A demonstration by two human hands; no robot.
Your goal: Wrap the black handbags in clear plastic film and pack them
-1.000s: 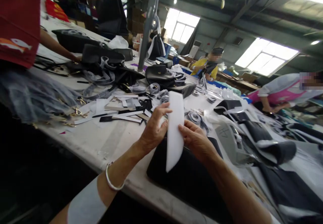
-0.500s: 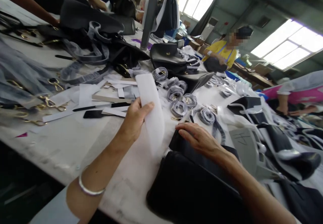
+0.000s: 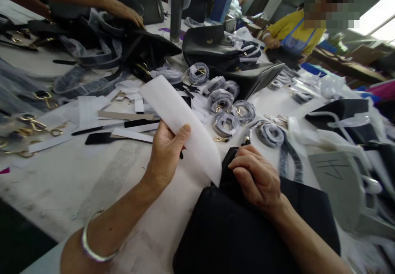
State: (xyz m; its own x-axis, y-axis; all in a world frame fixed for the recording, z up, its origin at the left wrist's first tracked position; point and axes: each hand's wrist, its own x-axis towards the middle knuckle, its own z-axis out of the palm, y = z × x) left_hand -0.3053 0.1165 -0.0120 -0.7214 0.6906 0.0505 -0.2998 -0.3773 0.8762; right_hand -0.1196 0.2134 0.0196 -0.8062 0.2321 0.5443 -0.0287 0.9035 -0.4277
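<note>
My left hand grips a long white foam strip, thumb over its near side, and holds it tilted above the white table. A silver bangle circles that wrist. My right hand is closed on the upper edge of a black bag that lies flat at the table's near edge. The strip's lower tip hangs just left of that hand, over the bag's top corner.
Wrapped strap coils lie beyond my hands. Black handbags, loose straps and paper strips crowd the far table. Another person's hand rests on a bag at the top left. A seated person in yellow works behind.
The view dropped and closed in on the table. My left hand tilted the white strip down toward the bag. My right hand went from flat to curled on the bag's edge.
</note>
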